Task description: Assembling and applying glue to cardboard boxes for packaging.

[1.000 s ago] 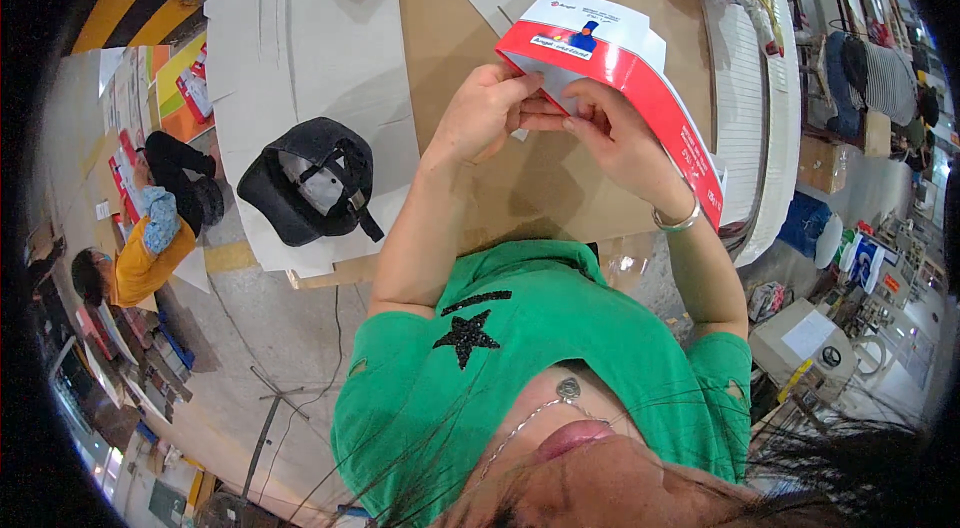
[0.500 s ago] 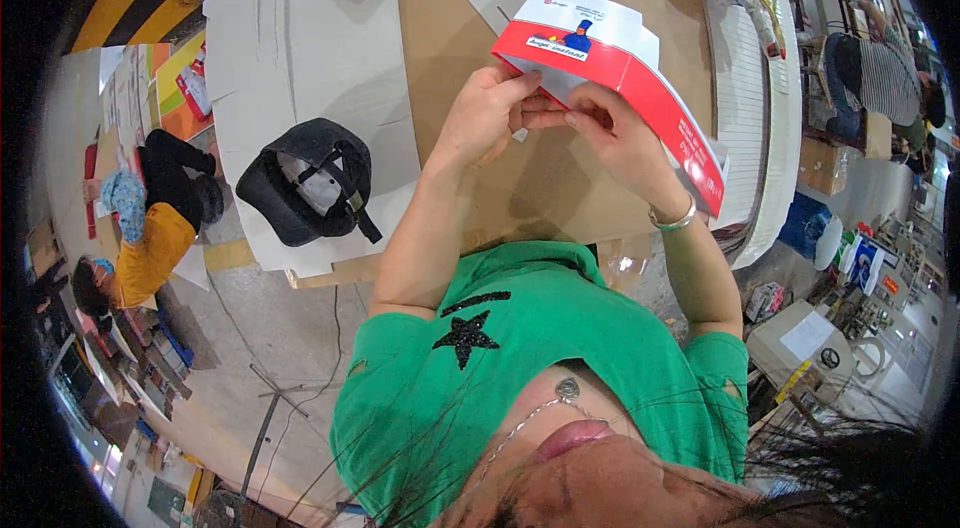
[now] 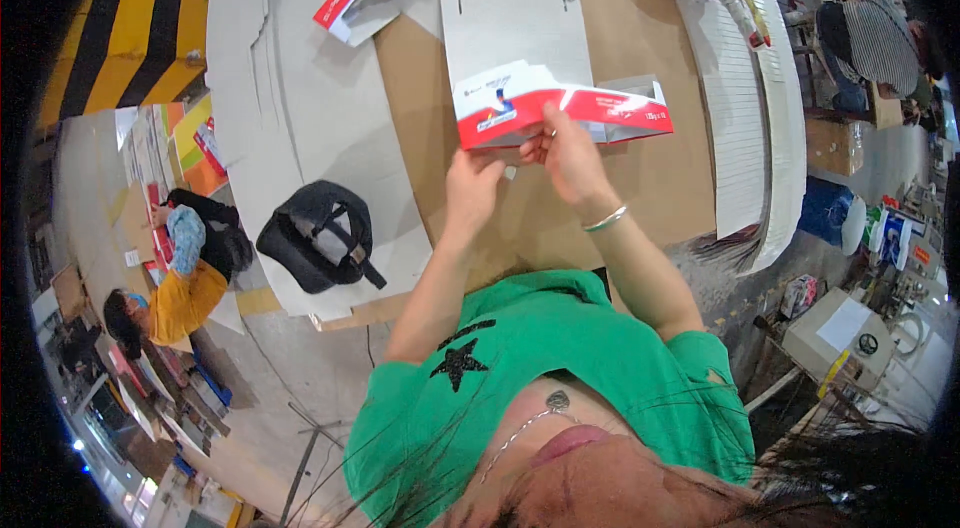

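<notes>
Workshop interior: the cardboard-covered surface (image 3: 640, 193), with a yellow-and-black striped block (image 3: 122, 48) to its left, grey floor (image 3: 330, 360) along its near side, a pale cabinet (image 3: 838, 336) beyond its near right corner.

The box (image 3: 612, 106) at upper centre was printed card, glossy on its red face. Below it, the brown cardboard (image 3: 650, 178) looked smooth and matt. Left of centre, the cap (image 3: 305, 238) seemed dull black cloth. Lower centre, the shirt (image 3: 560, 328) was soft matt cloth, its star (image 3: 460, 365) rough and glittery; the bracelet (image 3: 606, 219) shone like polished metal.
</notes>
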A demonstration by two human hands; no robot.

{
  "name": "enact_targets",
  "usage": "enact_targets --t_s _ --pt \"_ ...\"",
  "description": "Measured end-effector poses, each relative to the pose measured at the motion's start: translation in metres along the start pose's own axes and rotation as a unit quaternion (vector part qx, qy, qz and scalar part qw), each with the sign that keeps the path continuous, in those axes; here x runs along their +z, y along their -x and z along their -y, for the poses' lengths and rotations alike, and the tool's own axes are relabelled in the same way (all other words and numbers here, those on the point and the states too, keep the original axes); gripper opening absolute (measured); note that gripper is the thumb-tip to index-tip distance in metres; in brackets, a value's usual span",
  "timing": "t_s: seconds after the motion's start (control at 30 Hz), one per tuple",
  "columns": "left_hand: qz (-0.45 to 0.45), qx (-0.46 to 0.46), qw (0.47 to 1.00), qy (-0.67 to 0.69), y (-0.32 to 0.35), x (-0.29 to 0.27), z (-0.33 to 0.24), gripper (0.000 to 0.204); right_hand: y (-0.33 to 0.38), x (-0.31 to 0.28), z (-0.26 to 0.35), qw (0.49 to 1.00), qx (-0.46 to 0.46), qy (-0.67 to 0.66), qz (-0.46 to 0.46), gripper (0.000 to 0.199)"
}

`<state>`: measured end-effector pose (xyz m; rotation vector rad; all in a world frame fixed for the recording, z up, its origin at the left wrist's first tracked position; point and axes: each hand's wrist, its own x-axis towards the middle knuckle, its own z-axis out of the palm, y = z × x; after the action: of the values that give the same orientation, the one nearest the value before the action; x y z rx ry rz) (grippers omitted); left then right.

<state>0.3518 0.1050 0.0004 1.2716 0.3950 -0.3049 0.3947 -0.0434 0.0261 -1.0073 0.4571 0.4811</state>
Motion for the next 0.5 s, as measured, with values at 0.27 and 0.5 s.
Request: enact_targets --t_s 0.27,0.5 --pt "0.012 0.154 0.789 -0.595 0.002 0.01 -0.035 0.089 0.012 -0.023 -0.024 0.989 0.032 0.132 0.067 0.036" --pt "0.109 0.121 0.85 -0.501 -0.033 -0.005 -0.002 0.075 -0.013 -0.14 0.114 0.99 -0.057 0.13 -0.021 0.034"
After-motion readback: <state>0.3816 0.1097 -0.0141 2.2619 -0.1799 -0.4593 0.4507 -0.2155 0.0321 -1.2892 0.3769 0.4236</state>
